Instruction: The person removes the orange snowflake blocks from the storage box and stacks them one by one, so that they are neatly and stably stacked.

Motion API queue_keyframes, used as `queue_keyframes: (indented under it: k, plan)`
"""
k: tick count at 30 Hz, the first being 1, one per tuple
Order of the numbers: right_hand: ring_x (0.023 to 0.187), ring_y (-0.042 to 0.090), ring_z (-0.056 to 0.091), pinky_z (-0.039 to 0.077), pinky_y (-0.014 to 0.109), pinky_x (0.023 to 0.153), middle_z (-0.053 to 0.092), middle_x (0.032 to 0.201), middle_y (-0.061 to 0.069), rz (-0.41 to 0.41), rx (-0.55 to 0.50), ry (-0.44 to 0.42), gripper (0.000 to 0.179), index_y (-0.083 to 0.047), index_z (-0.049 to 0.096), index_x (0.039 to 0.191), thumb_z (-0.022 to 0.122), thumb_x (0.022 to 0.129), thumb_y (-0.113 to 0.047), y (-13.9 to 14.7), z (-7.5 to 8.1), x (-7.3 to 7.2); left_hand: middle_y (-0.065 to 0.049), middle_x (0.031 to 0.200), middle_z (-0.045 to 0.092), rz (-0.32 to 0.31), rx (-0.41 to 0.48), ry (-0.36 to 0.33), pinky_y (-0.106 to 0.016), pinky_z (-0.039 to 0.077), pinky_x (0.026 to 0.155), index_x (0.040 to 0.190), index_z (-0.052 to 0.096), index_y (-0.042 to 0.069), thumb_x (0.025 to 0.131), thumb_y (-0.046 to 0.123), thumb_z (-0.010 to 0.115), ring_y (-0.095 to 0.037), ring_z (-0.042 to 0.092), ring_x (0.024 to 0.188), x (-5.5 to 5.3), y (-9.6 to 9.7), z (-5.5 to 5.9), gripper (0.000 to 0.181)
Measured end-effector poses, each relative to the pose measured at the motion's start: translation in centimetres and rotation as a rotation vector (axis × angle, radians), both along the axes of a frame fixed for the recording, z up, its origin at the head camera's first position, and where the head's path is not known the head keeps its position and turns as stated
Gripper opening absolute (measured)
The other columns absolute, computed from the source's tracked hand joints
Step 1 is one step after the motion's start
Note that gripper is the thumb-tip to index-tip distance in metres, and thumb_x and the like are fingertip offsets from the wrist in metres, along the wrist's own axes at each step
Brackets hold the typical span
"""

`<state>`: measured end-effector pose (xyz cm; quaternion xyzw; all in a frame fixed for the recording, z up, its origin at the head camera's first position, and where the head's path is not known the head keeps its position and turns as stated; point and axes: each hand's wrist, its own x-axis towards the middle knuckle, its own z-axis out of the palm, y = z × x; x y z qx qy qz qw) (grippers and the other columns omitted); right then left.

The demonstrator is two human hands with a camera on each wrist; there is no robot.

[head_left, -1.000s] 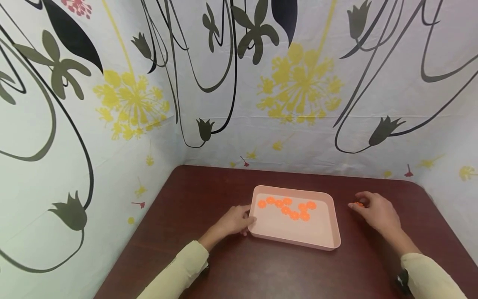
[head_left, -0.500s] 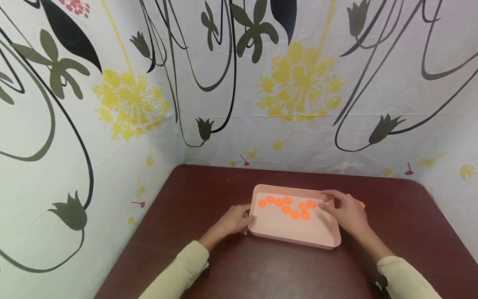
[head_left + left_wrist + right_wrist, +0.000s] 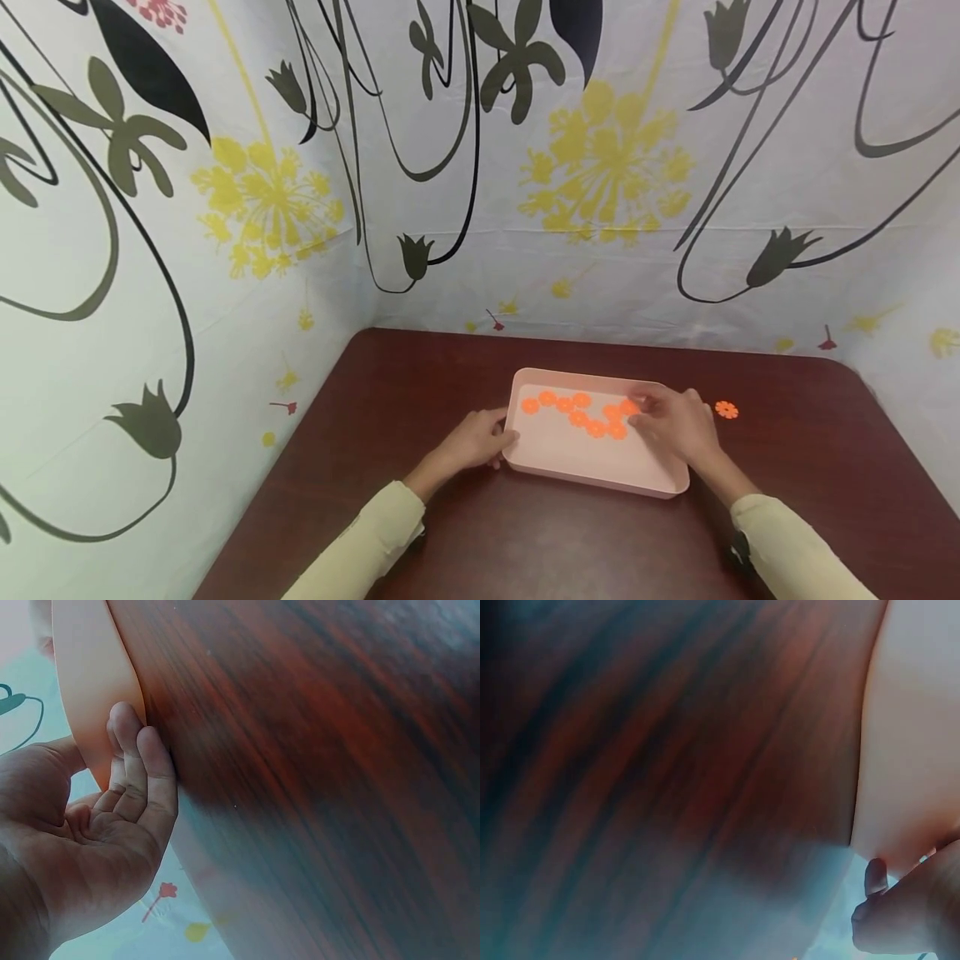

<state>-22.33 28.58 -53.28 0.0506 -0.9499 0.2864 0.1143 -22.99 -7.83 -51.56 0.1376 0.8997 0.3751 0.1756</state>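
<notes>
A shallow pink tray (image 3: 585, 477) lies on the dark red-brown table. My left hand (image 3: 472, 439) grips its left end, thumb over the rim and fingers against the outside wall, as the left wrist view also shows. Several orange flower-shaped pieces (image 3: 578, 418) are spread across the upper part of the tray. Over the tray's right side is my right hand (image 3: 678, 421), thumb and fingers bent around the rightmost orange flower-shaped piece (image 3: 629, 407); I cannot tell if they pinch it. In the right wrist view, the right hand (image 3: 915, 907) shows only partly, beside the tray wall.
One orange flower-shaped piece (image 3: 727, 409) lies alone on the table (image 3: 795, 450), right of the tray. White fabric (image 3: 480, 192) printed with flowers and stems stands up behind the table and along its left side.
My right hand has left an orange flower-shaped piece on the table at the right and moved left over the tray to another piece. My left hand has stayed on the tray.
</notes>
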Motion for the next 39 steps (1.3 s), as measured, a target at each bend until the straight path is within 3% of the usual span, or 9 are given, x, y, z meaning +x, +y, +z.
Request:
queue_keyframes:
  k: [7,20,33,39]
  plan:
    - [0.091,0.022,0.056,0.028,0.039,0.077,0.078,0.113,0.007,-0.002,0.032,-0.035,0.037,-0.013,0.079,0.123,0.085,0.089,-0.026,-0.3,0.2,-0.2,-0.002,0.063,0.064,-0.007,0.000,0.002,-0.026,0.043,0.049,0.151,0.057,0.013,0.102,0.026,0.070,-0.018,0.065,0.052,-0.1,0.2,0.1,0.052]
    - [0.090,0.027,0.053,0.029,0.042,0.073,0.078,0.107,0.003,-0.017,0.129,-0.057,0.034,-0.017,0.081,0.116,0.086,0.087,-0.036,-0.1,0.0,-0.8,-0.003,0.062,0.064,-0.005,0.007,0.022,-0.026,0.046,0.051,0.154,0.054,0.008,0.102,0.025,0.069,-0.019,0.066,0.051,-0.1,0.4,0.4,0.056]
    - [0.087,0.024,0.051,0.023,0.052,0.079,0.072,0.089,-0.004,-0.005,0.129,-0.075,0.033,-0.018,0.081,0.109,0.087,0.084,-0.038,0.3,0.1,-1.1,-0.003,0.064,0.064,-0.015,0.008,0.025,-0.027,0.046,0.051,0.152,0.056,0.008,0.103,0.023,0.068,-0.018,0.065,0.052,0.0,0.2,0.3,0.053]
    - [0.082,0.023,0.048,0.018,0.054,0.079,0.068,0.081,-0.007,-0.011,0.116,-0.021,0.035,-0.019,0.081,0.108,0.090,0.081,-0.039,0.4,0.6,-0.7,-0.001,0.064,0.065,-0.001,-0.010,0.011,-0.026,0.046,0.052,0.153,0.055,0.010,0.103,0.025,0.068,-0.017,0.064,0.052,0.0,0.2,0.0,0.054]
